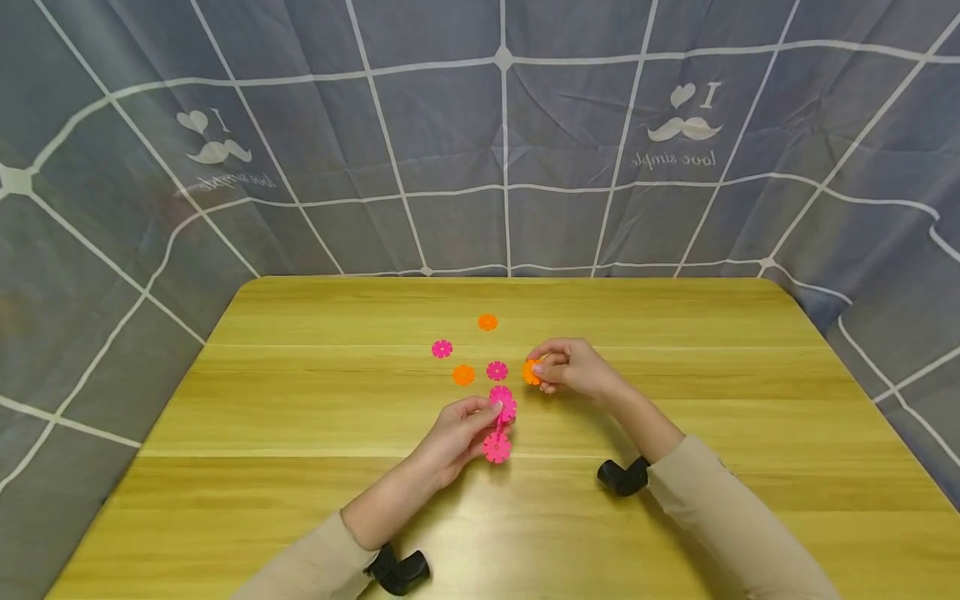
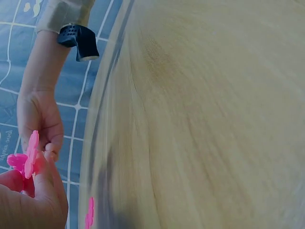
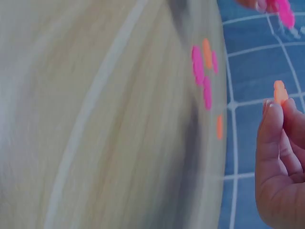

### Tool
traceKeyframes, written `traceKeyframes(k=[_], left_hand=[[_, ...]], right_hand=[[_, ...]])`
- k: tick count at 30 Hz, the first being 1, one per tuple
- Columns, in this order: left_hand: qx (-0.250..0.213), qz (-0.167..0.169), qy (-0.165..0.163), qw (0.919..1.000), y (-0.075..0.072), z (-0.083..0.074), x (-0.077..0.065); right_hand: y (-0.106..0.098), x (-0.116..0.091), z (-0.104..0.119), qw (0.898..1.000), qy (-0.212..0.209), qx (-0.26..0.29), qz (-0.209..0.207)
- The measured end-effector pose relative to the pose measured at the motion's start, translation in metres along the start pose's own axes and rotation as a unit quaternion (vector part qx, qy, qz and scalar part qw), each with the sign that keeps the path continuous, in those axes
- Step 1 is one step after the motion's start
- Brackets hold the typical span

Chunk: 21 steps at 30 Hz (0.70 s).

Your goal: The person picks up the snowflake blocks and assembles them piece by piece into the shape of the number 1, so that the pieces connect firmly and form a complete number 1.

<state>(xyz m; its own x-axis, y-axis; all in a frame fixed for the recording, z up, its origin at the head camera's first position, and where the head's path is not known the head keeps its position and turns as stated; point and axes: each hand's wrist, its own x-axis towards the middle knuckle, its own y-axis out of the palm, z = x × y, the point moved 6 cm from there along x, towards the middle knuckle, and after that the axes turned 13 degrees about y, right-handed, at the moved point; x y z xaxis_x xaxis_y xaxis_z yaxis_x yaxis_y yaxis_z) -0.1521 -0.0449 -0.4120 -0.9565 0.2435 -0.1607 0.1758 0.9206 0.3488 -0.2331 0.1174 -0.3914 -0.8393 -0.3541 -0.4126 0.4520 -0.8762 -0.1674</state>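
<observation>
My left hand (image 1: 461,433) pinches a cluster of joined pink notched discs (image 1: 497,448) between thumb and fingers. In the left wrist view the joined discs (image 2: 32,155) stand at angles to each other. My right hand (image 1: 573,369), a little farther out and to the right, holds one orange notched disc (image 1: 531,372) by thumb and fingertips. The right wrist view has this orange disc (image 3: 280,93) edge-on, raised above the table. Just beyond my left hand lies a loose pink disc (image 1: 497,371).
More loose discs lie flat on the wooden table (image 1: 300,417): an orange disc (image 1: 463,375), a pink disc (image 1: 442,348) and a farther orange disc (image 1: 487,322). A grey curtain (image 1: 450,150) with white lines surrounds the table's back and sides. Black devices (image 1: 624,477) sit on both wrists.
</observation>
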Motion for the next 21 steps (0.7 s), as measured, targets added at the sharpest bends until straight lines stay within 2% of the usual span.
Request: traceKeyframes(k=[6,14,21], left_hand=[[0.004,-0.004,-0.002,1.0,0.001,0.0,0.002],[0.002,-0.015,-0.009,0.9998,0.001,0.001,0.002],[-0.004,-0.01,-0.009,0.9999,0.003,0.0,0.0]], right_hand=[[0.016,-0.011,0.01,0.999,-0.018,0.017,0.033],[0.027,-0.018,0.015,0.998,-0.039,0.024,0.045],[0.033,-0.022,0.014,0.995,-0.054,0.052,0.063]])
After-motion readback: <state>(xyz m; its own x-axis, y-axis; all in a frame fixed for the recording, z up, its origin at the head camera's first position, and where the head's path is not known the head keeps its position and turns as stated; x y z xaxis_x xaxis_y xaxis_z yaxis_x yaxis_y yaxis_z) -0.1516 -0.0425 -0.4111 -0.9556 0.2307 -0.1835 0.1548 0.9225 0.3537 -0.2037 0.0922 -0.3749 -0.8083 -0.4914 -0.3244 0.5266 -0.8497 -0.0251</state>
